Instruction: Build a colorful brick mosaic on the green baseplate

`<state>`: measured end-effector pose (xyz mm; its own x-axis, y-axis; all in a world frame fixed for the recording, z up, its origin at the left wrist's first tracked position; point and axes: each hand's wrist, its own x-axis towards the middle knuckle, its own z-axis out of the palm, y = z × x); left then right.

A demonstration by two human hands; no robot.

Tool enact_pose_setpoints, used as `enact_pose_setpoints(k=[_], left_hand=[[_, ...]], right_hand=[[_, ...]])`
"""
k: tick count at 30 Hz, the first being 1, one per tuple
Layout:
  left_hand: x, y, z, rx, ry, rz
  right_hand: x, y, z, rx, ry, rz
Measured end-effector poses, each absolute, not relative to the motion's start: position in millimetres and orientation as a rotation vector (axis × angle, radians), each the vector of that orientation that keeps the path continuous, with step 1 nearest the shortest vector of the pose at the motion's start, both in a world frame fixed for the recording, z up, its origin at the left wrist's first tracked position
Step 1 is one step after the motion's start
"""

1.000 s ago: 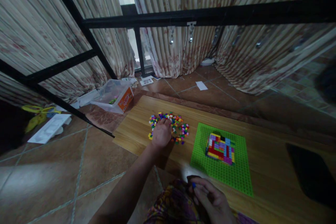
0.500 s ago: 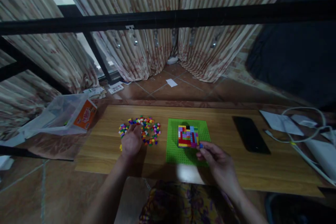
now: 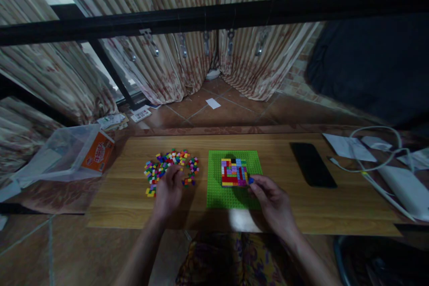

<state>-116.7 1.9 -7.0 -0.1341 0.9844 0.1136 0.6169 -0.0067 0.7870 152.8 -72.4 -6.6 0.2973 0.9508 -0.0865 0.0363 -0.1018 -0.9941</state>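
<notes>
Small toy bricks in many colours form a loose pile (image 3: 164, 158) on the left half of the wooden table. My left hand (image 3: 168, 193) is over the near side of that pile, fingertips drawn together; whether a brick is between them I cannot make out. A flat block of joined bricks (image 3: 233, 172) sits on a green baseplate (image 3: 214, 196) near the table's middle. Between the thumb and fingers of my right hand (image 3: 273, 200) is a blue brick (image 3: 250, 180), close against the block's near right corner. I cannot tell if it touches.
A black phone-like slab (image 3: 312, 165) lies right of the baseplate. White cables (image 3: 378, 176) and papers (image 3: 348, 147) cover the table's right end. Beyond the left end stands a clear plastic box (image 3: 70, 152) with an orange label.
My left hand has drawn back slightly toward me from the pile, and its fingers now show pinched. My right hand stays by the block with the blue brick. The whole view has shifted slightly.
</notes>
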Motion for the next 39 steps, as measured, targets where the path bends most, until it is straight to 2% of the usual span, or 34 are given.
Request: enact_pose_setpoints(k=[6,13,16,22,25,35,39], left_hand=[[-83,-20,-11,1.02,1.414,1.166],[-78,-23,-10,0.867,1.317,1.175],[-82,-27,-18,0.955,1.386,1.124],[-98,-30,-34,1.69,1.724,1.018],[-99,-28,-38,1.854,1.848,0.931],[-121,-17,-31,1.829,1.862,1.156],[-145,-14,-28,1.763,1.95,1.117]], right_hand=[[154,-76,-13,-1.48,-1.013,1.0],[153,-79,-14,-1.55,-1.015,1.003],[154,-79,-16,-1.603,-1.013,0.976],[152,-83,-20,-1.72,-1.075,0.963],[149,-85,-21,-1.739,-1.106,0.969],[142,-88,-17,-1.81,-1.107,0.962],[140,-90,-14,-1.799,-1.085,0.969]])
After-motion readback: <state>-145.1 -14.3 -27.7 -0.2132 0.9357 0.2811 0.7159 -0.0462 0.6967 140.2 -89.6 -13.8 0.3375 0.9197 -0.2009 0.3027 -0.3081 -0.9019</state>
